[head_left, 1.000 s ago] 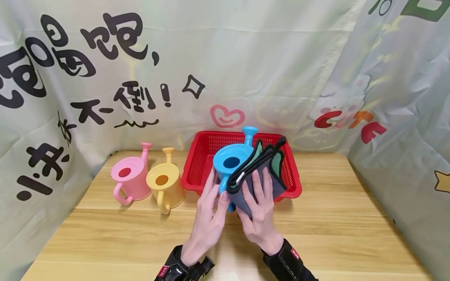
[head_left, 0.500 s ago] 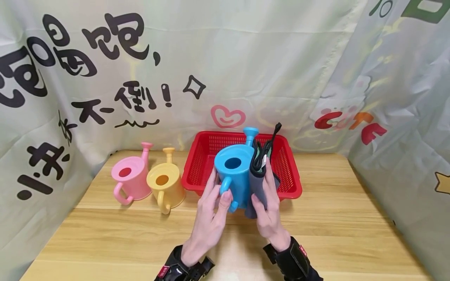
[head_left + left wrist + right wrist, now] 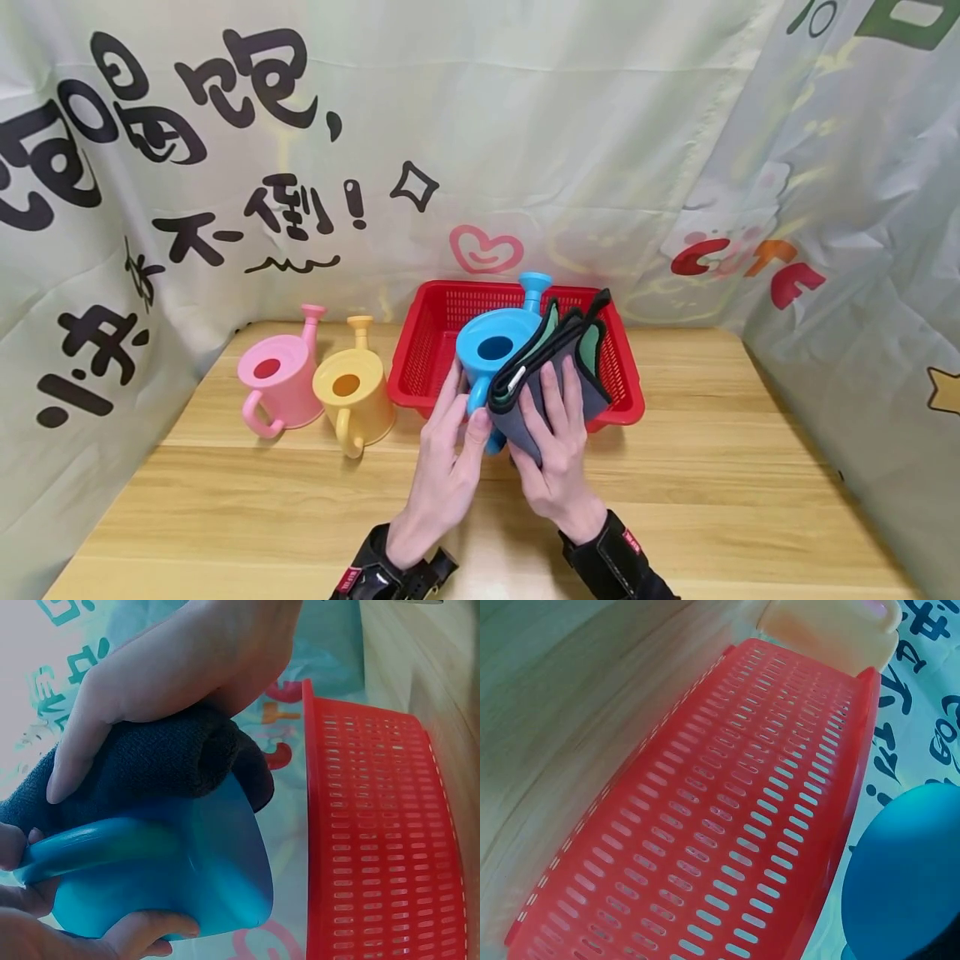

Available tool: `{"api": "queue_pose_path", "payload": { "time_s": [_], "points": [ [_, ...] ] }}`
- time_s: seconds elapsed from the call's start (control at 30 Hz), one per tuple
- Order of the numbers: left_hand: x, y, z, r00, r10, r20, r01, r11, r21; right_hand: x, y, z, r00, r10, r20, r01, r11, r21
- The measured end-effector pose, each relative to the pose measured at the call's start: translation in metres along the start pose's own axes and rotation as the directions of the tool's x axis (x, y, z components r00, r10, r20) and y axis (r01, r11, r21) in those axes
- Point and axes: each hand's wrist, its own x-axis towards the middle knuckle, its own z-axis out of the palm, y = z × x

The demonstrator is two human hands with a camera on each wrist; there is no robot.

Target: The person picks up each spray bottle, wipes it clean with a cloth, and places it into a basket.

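A blue watering can [image 3: 480, 329] is held up in front of and partly over the red basket, its spout pointing away. My left hand [image 3: 444, 475] grips it at the handle side, with fingers on its body, as the left wrist view shows [image 3: 142, 930]. My right hand [image 3: 558, 475] holds a folded grey cloth [image 3: 513, 425] with black edging and green inner faces against the can's right side. That cloth hides part of the can's body. In the right wrist view only the can's rounded blue bottom [image 3: 907, 862] shows, without the right hand.
The red perforated basket [image 3: 411, 354] stands on the wooden table [image 3: 697, 467] close to the back curtain [image 3: 600, 150]. To its left stand a yellow watering can [image 3: 367, 417] and a pink one [image 3: 292, 392], side by side, handles toward me.
My right hand drew the cloth rightward, turning it edge-on half a second ago. It has since come back left, spreading the cloth over the can's side again. My left hand has barely moved.
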Motion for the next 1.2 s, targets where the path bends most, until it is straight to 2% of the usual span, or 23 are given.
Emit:
{"api": "queue_pose_path", "payload": {
  "time_s": [0.13,0.23,0.3,0.4,0.47,0.5,0.57,0.67,0.77,0.83,0.93,1.07,1.2],
  "points": [
    [0.0,0.001,0.0,1.0,-0.021,0.004,0.021,1.0,0.0,0.002,0.003,-0.003,0.999,0.05,0.013,-0.051,0.996,0.071],
    [0.0,0.003,0.0,0.999,-0.049,0.006,0.049,0.999,0.003,0.004,0.004,-0.009,0.987,0.149,0.058,-0.158,0.967,0.198],
    [0.0,0.004,0.0,0.998,-0.07,0.007,0.07,0.998,0.004,0.006,0.004,-0.014,0.963,0.249,0.101,-0.268,0.921,0.282],
    [0.0,0.006,0.0,0.995,-0.098,0.011,0.097,0.995,0.005,0.006,0.002,-0.022,0.908,0.388,0.16,-0.42,0.839,0.347],
    [-0.001,0.006,0.001,0.994,-0.106,0.011,0.106,0.994,0.004,0.007,0.002,-0.025,0.889,0.421,0.181,-0.458,0.817,0.351],
    [-0.001,0.006,0.001,0.994,-0.106,0.011,0.106,0.994,0.003,0.008,0.002,-0.025,0.892,0.414,0.181,-0.451,0.823,0.346],
    [-0.001,0.006,0.001,0.995,-0.097,0.009,0.097,0.995,0.0,0.008,0.003,-0.024,0.915,0.366,0.168,-0.402,0.858,0.32],
    [0.0,0.005,0.001,0.998,-0.068,0.004,0.068,0.998,-0.004,0.007,0.005,-0.018,0.965,0.234,0.12,-0.258,0.93,0.26],
    [0.001,0.003,0.0,0.999,-0.039,-0.003,0.039,0.999,-0.008,0.004,0.004,-0.01,0.993,0.1,0.062,-0.109,0.981,0.159],
    [0.001,0.003,0.0,1.0,-0.021,-0.01,0.021,1.0,0.0,0.002,0.002,-0.005,0.999,0.037,0.035,-0.041,0.995,0.096],
    [0.001,0.002,-0.001,1.0,-0.005,-0.014,0.006,1.0,0.017,0.0,-0.001,0.0,1.0,-0.006,0.004,0.006,0.999,0.032],
    [0.0,0.002,-0.001,1.0,-0.015,-0.007,0.015,1.0,0.02,0.0,-0.003,0.002,1.0,-0.015,-0.026,0.015,1.0,0.002],
    [0.001,0.003,-0.001,1.0,-0.019,-0.003,0.019,1.0,0.009,0.001,-0.001,0.002,0.999,0.009,-0.032,-0.007,0.999,0.052]
  ]
}}
